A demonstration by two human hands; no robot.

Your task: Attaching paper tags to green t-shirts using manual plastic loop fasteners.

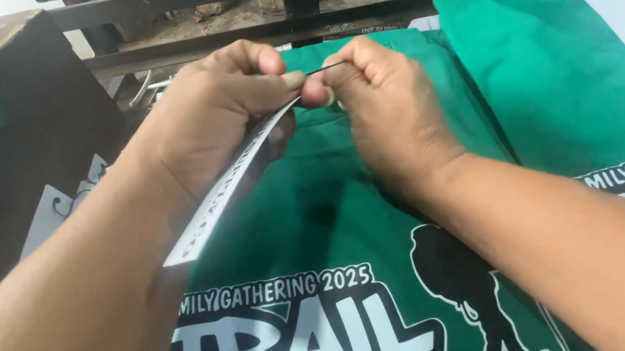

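Observation:
A green T-shirt [331, 197] with a white and black print lies flat in front of me. My left hand [212, 116] pinches a long white paper tag [227, 185] that runs back along my forearm. My right hand [383, 105] is closed just beside it, fingertips touching the left thumb, gripping a thin black string [325, 66] that spans between the two hands above the shirt's collar area. The collar itself is hidden behind my hands.
A second green T-shirt [551, 70] with a white tag [624, 18] lies to the right, partly overlapping the first. A dark box or table [33, 137] stands at the left, with white tags [50, 213] below it. Dark metal rails [249, 34] cross the back.

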